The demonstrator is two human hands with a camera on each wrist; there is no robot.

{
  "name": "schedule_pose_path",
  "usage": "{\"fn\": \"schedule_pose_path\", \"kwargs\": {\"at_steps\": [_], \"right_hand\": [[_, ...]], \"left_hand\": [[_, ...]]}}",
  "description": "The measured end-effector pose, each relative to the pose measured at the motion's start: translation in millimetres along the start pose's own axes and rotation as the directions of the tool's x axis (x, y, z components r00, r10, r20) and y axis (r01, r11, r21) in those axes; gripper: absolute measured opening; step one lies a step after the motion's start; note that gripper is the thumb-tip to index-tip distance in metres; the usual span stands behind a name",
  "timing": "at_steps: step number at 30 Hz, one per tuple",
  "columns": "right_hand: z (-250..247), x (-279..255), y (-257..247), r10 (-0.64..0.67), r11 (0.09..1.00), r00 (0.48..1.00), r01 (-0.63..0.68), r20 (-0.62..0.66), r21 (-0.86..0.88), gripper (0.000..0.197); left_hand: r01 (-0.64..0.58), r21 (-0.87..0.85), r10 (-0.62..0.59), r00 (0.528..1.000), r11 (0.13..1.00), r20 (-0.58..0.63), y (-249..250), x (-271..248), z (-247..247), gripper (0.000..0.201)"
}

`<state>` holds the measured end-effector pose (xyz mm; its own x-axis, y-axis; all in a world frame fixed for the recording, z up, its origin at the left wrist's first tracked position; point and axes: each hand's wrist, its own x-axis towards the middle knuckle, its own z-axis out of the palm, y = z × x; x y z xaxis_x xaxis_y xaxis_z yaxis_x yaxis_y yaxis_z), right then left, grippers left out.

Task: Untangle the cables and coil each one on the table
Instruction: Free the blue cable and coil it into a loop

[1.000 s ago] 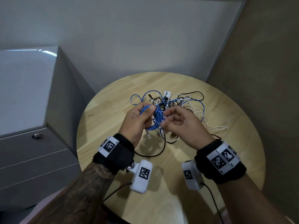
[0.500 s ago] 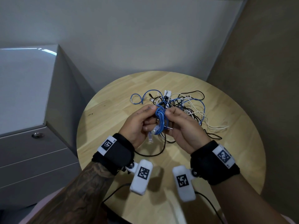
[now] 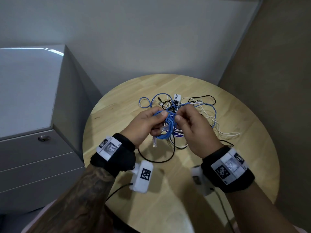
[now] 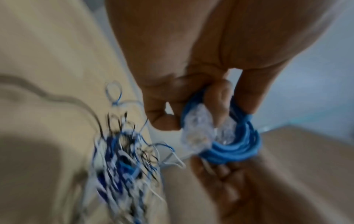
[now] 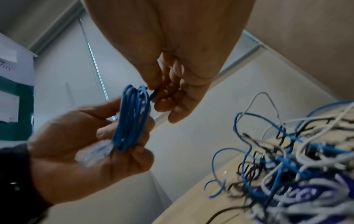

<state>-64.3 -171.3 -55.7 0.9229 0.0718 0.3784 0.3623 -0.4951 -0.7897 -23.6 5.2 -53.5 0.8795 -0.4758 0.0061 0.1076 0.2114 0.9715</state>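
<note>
Two hands are seen: one left hand point(image 3: 144, 125) and one right hand point(image 3: 195, 130). One round wooden table point(image 3: 235, 165) is counted. One coil of blue cable point(image 3: 169, 127) is counted in the grip of the hands, with two clear plugs point(image 4: 197, 131) seen at it in the left wrist view. One tangled heap of cables point(image 3: 193, 108) is counted on the table; blue, white and black strands are seen in it, but how many separate cables are in it cannot be told. Two wrist bands are counted, one per wrist, and one grey drawer cabinet point(image 3: 33, 148).
</note>
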Motion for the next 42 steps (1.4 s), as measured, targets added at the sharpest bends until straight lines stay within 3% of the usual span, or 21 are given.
{"fn": "schedule_pose_path", "kwargs": {"at_steps": [2,5,8,10,11,13,15,18,21,25,30,32,35,36,38,40,42], "right_hand": [[-8.4,1.7,4.0,-0.069,0.970,0.996,0.078,0.048,-0.229,0.007],[-8.3,-0.9,7.6,-0.077,0.971,0.997,0.075,0.002,-0.227,0.006],[-3.5,-1.3,4.4,0.040,0.995,0.998,-0.035,-0.048,0.099,0.010],[-6.7,0.8,-0.3,0.135,0.938,0.991,-0.126,-0.004,0.322,0.017],[-8.8,1.4,-2.2,0.155,0.924,0.987,-0.158,0.038,0.348,0.018],[-11.5,1.2,-3.2,0.143,0.964,0.986,-0.160,0.091,0.213,0.017],[-13.2,-0.1,-2.2,0.080,0.996,0.994,-0.082,0.079,0.020,0.011],[-23.9,0.8,0.1,-0.022,0.993,1.000,0.021,-0.004,-0.120,0.006],[-40.5,4.1,3.8,-0.066,0.975,0.993,0.043,-0.099,-0.219,0.006],[-47.6,3.0,7.5,-0.066,0.964,0.989,0.029,-0.133,-0.263,0.006],[-38.2,4.7,19.3,0.008,0.991,0.990,-0.027,-0.140,-0.130,0.007],[-31.9,3.7,26.1,0.030,0.994,0.994,-0.040,-0.104,-0.099,0.011],[-15.2,-4.5,30.8,0.070,0.981,0.998,-0.069,0.003,-0.184,0.017],[-9.2,-5.9,30.2,0.087,0.984,0.996,-0.083,0.019,-0.159,0.019],[-1.7,-4.5,22.5,0.206,0.972,0.978,-0.204,-0.009,0.113,0.022],[1.4,-1.6,14.5,0.334,0.863,0.942,-0.293,-0.029,0.412,0.018],[1.6,0.4,9.3,0.397,0.771,0.918,-0.315,-0.030,0.554,0.013]], "left_hand": [[-0.061,0.174,0.060,0.998,0.983,0.007,-2.9,-3.4,2.6,0.014],[-0.027,0.193,0.012,0.997,0.981,0.081,-7.8,-6.0,11.2,0.010],[0.132,-0.085,-0.118,0.982,0.988,0.147,-4.2,-6.0,17.5,0.012],[0.160,-0.231,-0.130,0.982,0.960,0.137,-2.0,-5.8,16.9,0.014],[0.146,-0.257,-0.120,0.986,0.955,0.114,-2.2,-5.3,16.2,0.018],[0.106,-0.215,-0.099,0.994,0.971,0.041,-4.3,-5.3,14.7,0.026],[0.105,-0.161,-0.106,0.994,0.981,0.005,-7.5,-4.8,12.1,0.021],[0.153,-0.119,-0.149,0.988,0.981,0.042,-13.2,-5.2,8.5,0.020],[0.166,-0.083,-0.155,0.980,0.983,0.122,-18.3,-7.3,8.1,0.027],[0.147,-0.037,-0.138,0.975,0.989,0.173,-23.6,-10.1,6.5,0.041],[0.009,0.025,-0.010,0.999,1.000,0.032,-25.7,-7.1,8.3,0.010],[-0.036,-0.009,0.036,0.999,0.999,-0.011,-25.9,-4.4,9.4,0.009],[-0.066,-0.118,0.060,0.997,0.991,-0.049,-22.5,-0.3,9.3,0.012],[-0.071,-0.131,0.065,0.997,0.989,-0.049,-21.3,0.7,8.8,0.012],[-0.073,-0.125,0.069,0.997,0.990,-0.038,-19.8,2.0,7.7,0.012],[-0.060,-0.120,0.058,0.998,0.991,-0.026,-18.5,2.2,5.8,0.014],[-0.045,-0.106,0.045,0.999,0.993,-0.007,-15.8,1.8,2.7,0.015]]}}
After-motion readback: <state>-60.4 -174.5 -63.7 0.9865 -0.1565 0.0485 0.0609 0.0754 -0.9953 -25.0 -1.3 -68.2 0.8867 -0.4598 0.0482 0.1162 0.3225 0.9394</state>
